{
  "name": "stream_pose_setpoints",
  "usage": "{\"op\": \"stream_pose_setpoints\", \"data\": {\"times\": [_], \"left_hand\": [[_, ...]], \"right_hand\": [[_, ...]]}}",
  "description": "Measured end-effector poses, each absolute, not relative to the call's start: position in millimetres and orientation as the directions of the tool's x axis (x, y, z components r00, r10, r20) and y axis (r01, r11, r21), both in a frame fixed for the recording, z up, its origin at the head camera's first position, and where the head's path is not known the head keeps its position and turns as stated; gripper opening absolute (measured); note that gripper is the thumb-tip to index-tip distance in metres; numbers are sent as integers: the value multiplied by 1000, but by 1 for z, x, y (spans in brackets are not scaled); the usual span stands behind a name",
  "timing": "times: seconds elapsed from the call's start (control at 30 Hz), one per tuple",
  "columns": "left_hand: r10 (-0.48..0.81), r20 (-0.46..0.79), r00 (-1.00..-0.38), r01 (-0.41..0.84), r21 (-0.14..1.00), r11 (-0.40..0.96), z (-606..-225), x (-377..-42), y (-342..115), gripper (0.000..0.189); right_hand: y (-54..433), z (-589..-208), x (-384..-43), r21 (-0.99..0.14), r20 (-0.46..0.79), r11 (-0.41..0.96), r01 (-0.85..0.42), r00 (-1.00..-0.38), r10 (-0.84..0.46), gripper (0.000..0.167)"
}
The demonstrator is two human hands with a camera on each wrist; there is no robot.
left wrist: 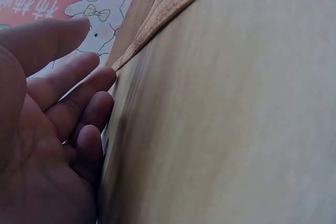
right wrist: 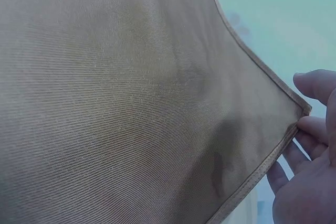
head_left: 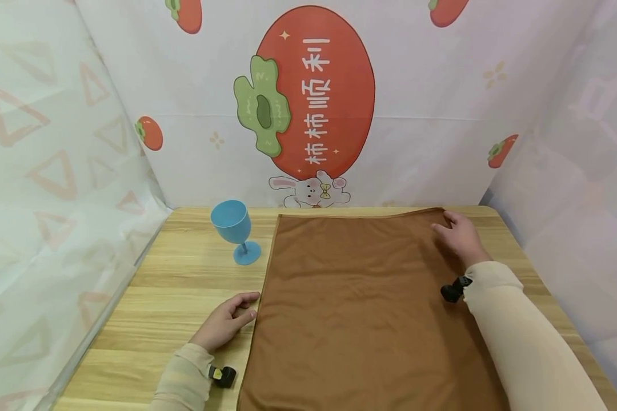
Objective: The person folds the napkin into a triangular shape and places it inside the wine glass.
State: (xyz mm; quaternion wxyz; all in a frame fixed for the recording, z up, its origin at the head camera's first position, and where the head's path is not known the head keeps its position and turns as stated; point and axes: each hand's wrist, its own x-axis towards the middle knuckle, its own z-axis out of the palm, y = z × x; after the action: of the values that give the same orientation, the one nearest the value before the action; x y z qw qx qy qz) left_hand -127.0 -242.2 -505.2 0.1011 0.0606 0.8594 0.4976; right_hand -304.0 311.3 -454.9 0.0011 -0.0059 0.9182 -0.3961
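A large brown cloth [head_left: 360, 297] with a stitched hem lies spread over the wooden table. At its far right corner is my right hand [head_left: 461, 235]. In the right wrist view, the fingers [right wrist: 313, 125] reach under the raised corner of the cloth [right wrist: 262, 129], while the thumb stands apart from it. My left hand [head_left: 226, 321] rests on the wood at the cloth's left side, fingertips right at the hem. Its fingers lie loosely bent with nothing held, as the left wrist view shows beside the cloth's hem [left wrist: 173, 3].
A blue goblet [head_left: 231, 225] stands upright left of the cloth's far left corner. Bare table [head_left: 185, 268] shows at the left. A white printed curtain [head_left: 416, 148] hangs behind the far edge, with pale sheets [head_left: 46, 188] along both sides.
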Motion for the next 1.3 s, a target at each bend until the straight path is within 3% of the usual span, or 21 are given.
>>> {"op": "stream_pose_setpoints", "data": {"times": [0.27, 1.3], "left_hand": [[255, -60, -965, 83, 853, 516, -508, -126, -241, 46], [253, -53, -966, 98, 831, 548, -511, -126, -242, 47]], "right_hand": [[304, -446, -289, -765, 38, 642, -45, -999, -25, 68], [272, -431, -245, -737, 269, 629, -247, -961, -63, 48]]}}
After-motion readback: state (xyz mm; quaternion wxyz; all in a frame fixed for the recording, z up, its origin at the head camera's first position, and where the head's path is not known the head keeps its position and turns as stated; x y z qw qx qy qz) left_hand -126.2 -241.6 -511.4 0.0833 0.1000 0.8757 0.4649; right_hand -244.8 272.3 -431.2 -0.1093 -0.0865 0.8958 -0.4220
